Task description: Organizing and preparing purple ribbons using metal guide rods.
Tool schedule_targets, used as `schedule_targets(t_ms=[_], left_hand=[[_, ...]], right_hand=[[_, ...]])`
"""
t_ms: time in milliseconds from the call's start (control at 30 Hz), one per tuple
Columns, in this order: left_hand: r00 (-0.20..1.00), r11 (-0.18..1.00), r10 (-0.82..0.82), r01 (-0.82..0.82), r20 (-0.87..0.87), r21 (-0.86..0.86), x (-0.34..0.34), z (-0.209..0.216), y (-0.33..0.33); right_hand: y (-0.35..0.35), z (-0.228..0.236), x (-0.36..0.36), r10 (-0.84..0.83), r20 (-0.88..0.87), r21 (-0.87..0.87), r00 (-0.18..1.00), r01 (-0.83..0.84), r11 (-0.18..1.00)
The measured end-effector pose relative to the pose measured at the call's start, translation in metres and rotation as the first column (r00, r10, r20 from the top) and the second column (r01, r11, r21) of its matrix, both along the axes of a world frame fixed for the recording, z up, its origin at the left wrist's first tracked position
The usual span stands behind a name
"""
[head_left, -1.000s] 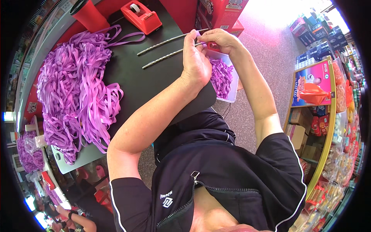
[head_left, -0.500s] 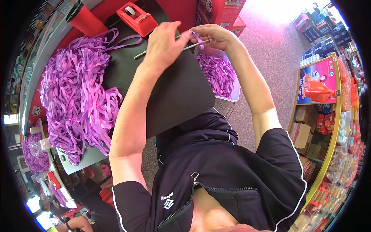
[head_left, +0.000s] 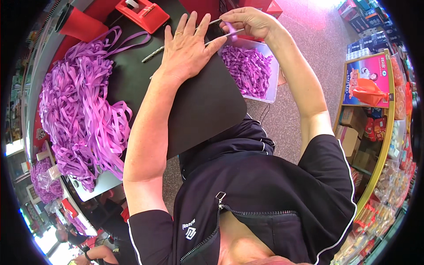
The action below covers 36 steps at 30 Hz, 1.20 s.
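Observation:
My left hand (head_left: 185, 48) lies flat with fingers spread over two thin metal rods (head_left: 153, 54) on the dark board (head_left: 198, 115). Their left ends stick out past my hand, and the right ends reach toward my right hand (head_left: 251, 22). That hand is closed in a pinch at a short purple ribbon (head_left: 231, 31), which hangs across the rods' right ends and is slightly blurred. Below it, a clear plastic bin (head_left: 274, 84) holds many short purple ribbon pieces (head_left: 247, 70). A big tangled heap of purple ribbon (head_left: 81, 106) covers the left side.
A red tape dispenser (head_left: 145, 15) and a red cup (head_left: 81, 25) stand at the far left. Shelves (head_left: 371, 145) with boxes and packets line the right. Another person (head_left: 95, 251) is at lower left, near more purple ribbon (head_left: 46, 181).
My left hand has flattened, spreading its fingers over the rods. My right hand has drawn away from it, up and to the right, with the ribbon. The whole view has shifted slightly.

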<state>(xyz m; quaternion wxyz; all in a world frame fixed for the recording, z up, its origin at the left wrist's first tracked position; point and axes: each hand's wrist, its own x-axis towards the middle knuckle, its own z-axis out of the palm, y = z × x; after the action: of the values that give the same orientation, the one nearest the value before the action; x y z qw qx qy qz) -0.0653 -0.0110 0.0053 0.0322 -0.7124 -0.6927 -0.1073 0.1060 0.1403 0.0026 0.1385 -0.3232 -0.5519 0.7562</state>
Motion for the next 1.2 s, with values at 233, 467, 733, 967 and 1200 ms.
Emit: schedule_targets(t_ms=[233,467,733,967,1200], left_hand=[[0.999,0.999,-0.032,0.031,0.036,0.041,0.005,0.0,0.004],[0.97,0.995,-0.038,0.014,0.24,0.099,0.013,0.02,0.008],[0.867,0.867,-0.498,0.497,0.008,0.029,0.014,0.075,-0.099],[0.659,0.895,-0.445,0.305,0.606,0.325,0.001,0.052,-0.204],[0.627,0.854,-0.125,-0.326,0.769,0.405,-0.016,0.022,-0.267]], right_hand=[[0.048,-0.032,0.076,-0.175,-0.188,0.084,0.966,0.193,0.978],[0.033,-0.216,0.042,-0.458,-0.003,0.038,0.889,0.458,0.888],[0.027,-0.204,0.068,-0.532,0.115,0.256,0.839,0.493,0.832],[-0.006,-0.02,0.07,-0.587,-0.289,0.756,0.757,0.556,0.345],[-0.117,0.13,-0.072,0.048,-0.114,0.833,0.992,0.069,0.549]])
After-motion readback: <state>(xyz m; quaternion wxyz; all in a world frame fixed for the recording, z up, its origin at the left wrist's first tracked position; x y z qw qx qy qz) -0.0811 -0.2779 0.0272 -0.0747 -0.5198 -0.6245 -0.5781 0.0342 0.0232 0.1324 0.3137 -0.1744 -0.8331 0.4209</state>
